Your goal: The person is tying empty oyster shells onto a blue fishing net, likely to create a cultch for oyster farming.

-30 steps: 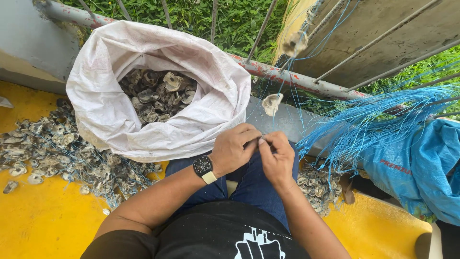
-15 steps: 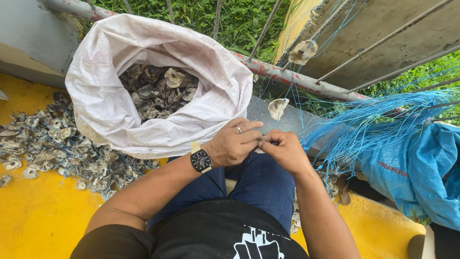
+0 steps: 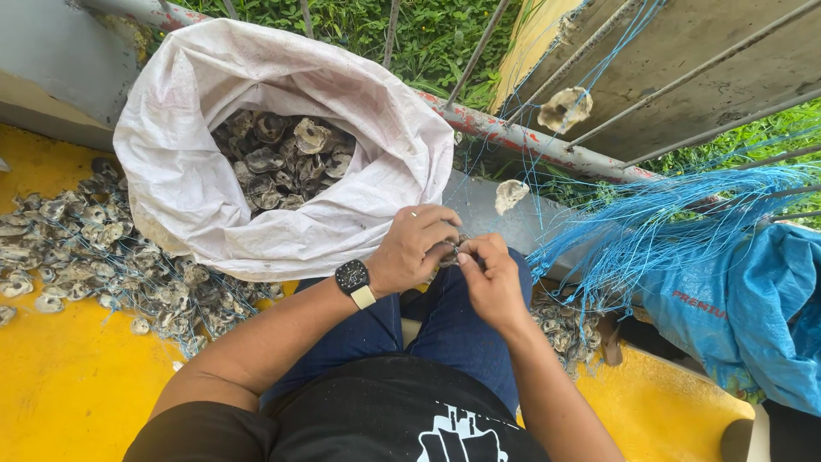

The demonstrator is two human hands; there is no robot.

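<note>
At the far left, a heap of grey oyster shells point(image 3: 103, 257) strung on thin line lies spread over the yellow floor point(image 3: 60, 385). Just right of it stands a white woven sack point(image 3: 197, 180), its mouth rolled open and more shells point(image 3: 282, 162) piled inside; the sack leans against a rusty rail point(image 3: 530, 141) with grass beyond.

Near the middle, over the person's blue-jeaned lap, the left hand point(image 3: 415, 248), with a black wristwatch point(image 3: 353, 278) on its wrist, is curled shut on a small dark shell point(image 3: 451, 250) that is mostly hidden by the fingers. The right hand point(image 3: 489, 274) touches it, thumb and forefinger pinched together at the same shell; what they pinch is too small to tell.

Further right, two pale shells point(image 3: 511, 193) hang on blue strings point(image 3: 650, 231) in front of the rail, and the strings fan out towards a blue sack point(image 3: 753, 308) at the right edge. A second small shell pile point(image 3: 564, 329) lies beside the right forearm.
</note>
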